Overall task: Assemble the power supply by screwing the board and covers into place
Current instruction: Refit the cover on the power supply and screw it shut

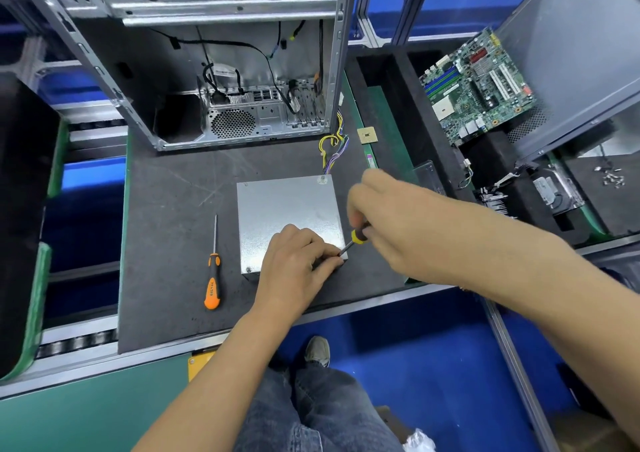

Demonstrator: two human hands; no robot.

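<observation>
Silver PSU [287, 216] flat on dark mat [173, 209], near middle of counter [86, 417], closer to front edge. Wire bundle [334, 150] out of PSU far right corner, running toward case. Left hand [294, 264] on PSU near right corner, fingers curled, pinching screwdriver shaft at tip. Right hand [391, 219] above PSU right edge, fingers wrapped round yellow-black handle of screwdriver [353, 240]; shaft slanted down-left toward PSU near right corner. Screw itself hidden under left fingers, cannot tell if seated. Hands close, not touching, both on same tool.

Second screwdriver [213, 271], orange-black handle, lying on mat just left of PSU, tip pointing away, untouched. Open PC case [221, 80] on its side at far edge of mat, inside facing camera, black cables loose inside, round vent grille low in back panel. Small square chip [366, 136] on counter right of case, near wire bundle. Black foam tray [450, 174] along right of mat; green motherboard [478, 87] propped tilted at far right, heatsink [493, 200] and drive [554, 191] in tray pockets nearer. Loose screws [611, 176] in small pile far right edge. Blue bins left of mat and below counter front. Jeans and shoe [317, 349] visible below front edge.
</observation>
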